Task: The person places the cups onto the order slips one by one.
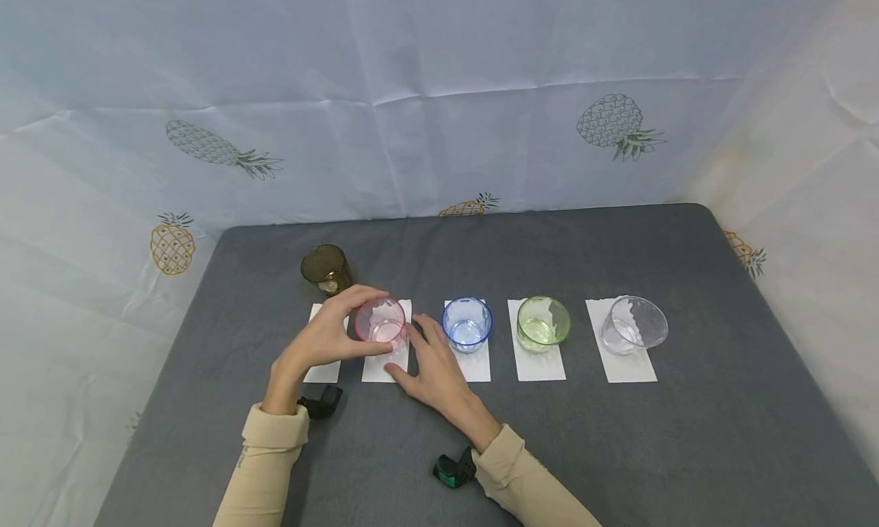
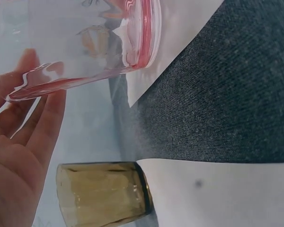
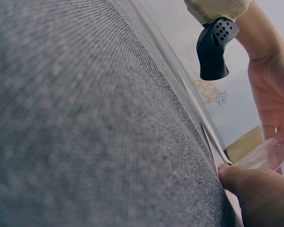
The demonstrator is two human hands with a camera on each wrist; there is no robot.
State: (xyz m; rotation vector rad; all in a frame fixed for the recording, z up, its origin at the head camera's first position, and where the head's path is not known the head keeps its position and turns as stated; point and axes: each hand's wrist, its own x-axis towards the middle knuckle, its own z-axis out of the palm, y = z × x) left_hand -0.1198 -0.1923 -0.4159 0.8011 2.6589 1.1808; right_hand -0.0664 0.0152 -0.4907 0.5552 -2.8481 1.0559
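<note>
My left hand (image 1: 321, 336) grips a clear pink glass (image 1: 380, 322), its thumb on the near side and its fingers round the far side. The same pink glass (image 2: 99, 42) fills the top of the left wrist view, base beside a white paper (image 2: 180, 28). My right hand (image 1: 436, 368) is at the glass's right side, thumb and fingers spread, fingertips close to its wall. In the right wrist view the right thumb (image 3: 255, 184) lies low by the glass base and paper edge. Behind the left hand stands an amber glass (image 1: 326, 266).
To the right, a blue glass (image 1: 467, 325), a green glass (image 1: 543, 325) and a colourless glass (image 1: 635, 325) stand on white papers. The leftmost paper (image 1: 324, 373) is partly under my left hand. A pineapple-print cloth (image 1: 412, 153) hangs behind the grey table (image 1: 687, 451).
</note>
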